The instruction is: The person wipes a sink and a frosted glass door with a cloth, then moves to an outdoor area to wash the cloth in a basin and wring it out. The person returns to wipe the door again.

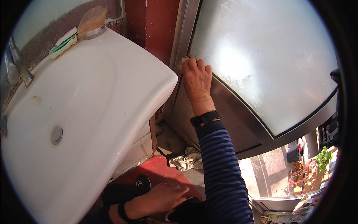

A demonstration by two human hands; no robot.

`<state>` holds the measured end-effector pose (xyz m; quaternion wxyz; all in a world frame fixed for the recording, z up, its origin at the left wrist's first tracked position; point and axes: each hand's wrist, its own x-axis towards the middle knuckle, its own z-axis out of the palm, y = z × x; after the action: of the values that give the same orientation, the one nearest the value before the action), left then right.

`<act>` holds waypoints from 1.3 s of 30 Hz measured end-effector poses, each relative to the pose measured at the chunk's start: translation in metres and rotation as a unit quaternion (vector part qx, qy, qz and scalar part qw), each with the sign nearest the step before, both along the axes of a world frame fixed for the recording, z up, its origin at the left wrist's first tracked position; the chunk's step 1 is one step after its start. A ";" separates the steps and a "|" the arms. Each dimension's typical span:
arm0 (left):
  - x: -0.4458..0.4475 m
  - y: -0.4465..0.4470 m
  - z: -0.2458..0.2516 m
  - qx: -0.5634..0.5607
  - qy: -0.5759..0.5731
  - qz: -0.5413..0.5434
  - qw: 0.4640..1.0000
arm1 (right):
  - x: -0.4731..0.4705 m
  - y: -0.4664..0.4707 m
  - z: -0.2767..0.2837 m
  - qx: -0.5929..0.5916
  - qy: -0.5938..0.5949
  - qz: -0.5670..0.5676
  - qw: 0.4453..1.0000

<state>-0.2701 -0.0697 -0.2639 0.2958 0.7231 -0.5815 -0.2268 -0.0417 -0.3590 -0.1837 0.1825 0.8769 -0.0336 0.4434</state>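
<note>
My right hand (197, 79), in a dark blue striped sleeve with a black wristband, presses a small pale crumpled cloth (182, 64) against the metal door frame (237, 112), at the lower corner of its frosted glass pane (268, 56). The fingers are curled over the cloth and hide most of it. Low in the view, my left hand (160, 196) hangs over my dark trousers, fingers loosely bent and apart, with nothing seen in it. It also wears a black band.
A white washbasin (92, 84) with a metal faucet (21, 65) fills the left. A soap dish with a green brush (64, 44) and a tub (92, 25) stand on its back edge. A crumpled cloth (186, 161) lies on the floor. A leafy plant (324, 159) stands at lower right.
</note>
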 end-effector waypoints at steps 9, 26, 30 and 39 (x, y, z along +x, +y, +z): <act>-0.006 0.007 0.018 0.084 -0.007 -0.042 0.996 | -0.196 -0.048 0.007 -0.037 0.067 -0.053 0.996; -0.024 -0.031 -0.028 0.112 0.069 -0.107 0.986 | -0.374 -0.099 0.207 -0.062 -0.147 -0.142 0.977; -0.023 -0.037 -0.024 0.117 0.041 -0.117 0.985 | -0.367 -0.113 0.221 -0.062 -0.188 -0.128 0.972; -0.018 -0.034 -0.011 0.117 0.058 -0.136 0.982 | -0.388 -0.078 0.045 -0.040 0.003 -0.112 0.993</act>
<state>-0.2881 -0.1039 -0.2745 0.2093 0.6525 -0.6256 -0.3730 -0.4293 -0.4370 -0.1388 0.2663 0.8609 -0.1130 0.4186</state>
